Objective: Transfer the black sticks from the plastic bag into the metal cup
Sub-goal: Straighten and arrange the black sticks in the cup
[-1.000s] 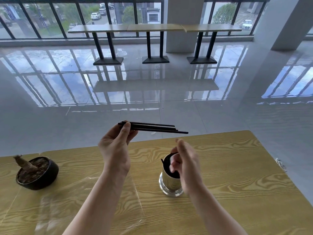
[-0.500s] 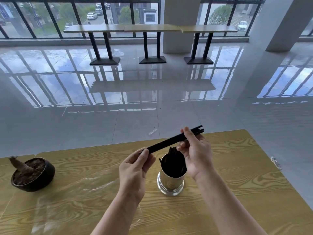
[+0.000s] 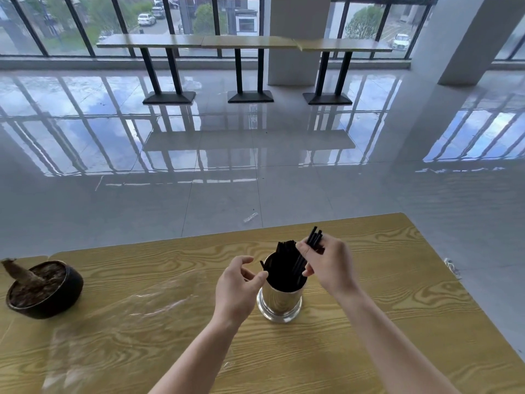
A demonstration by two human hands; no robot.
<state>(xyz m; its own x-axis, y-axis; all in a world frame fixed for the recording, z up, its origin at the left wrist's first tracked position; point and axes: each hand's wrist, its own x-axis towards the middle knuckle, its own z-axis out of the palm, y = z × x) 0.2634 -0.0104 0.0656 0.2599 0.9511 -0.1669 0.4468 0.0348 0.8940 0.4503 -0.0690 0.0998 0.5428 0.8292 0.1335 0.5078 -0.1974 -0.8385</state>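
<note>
Wooden table (image 3: 369, 322) under everything, the metal cup (image 3: 279, 301) standing upright on it near the middle, taken here as the landmark. Left of the cup, lying flat and crumpled: the clear plastic bag (image 3: 122, 317), with no dark shapes showing through it, so apparently emptied, though glare blurs parts. Far left of the cup, near the table edge: a dark bowl (image 3: 45, 291) of soil with a stub. Just left of the cup's rim: left hand (image 3: 235, 291), fingers loosely curled and holding nothing, fingertips close to the rim, touching or not impossible to say. Above and right of the cup: right hand (image 3: 329, 265), pinched shut around a small bundle of black sticks (image 3: 311, 245), tilted, lower ends already down inside the cup among many others packed there. Judged nearly finished: most sticks already in the cup, this last bundle needing only release and perhaps a settling nudge; nothing seen left to fetch from the bag
</note>
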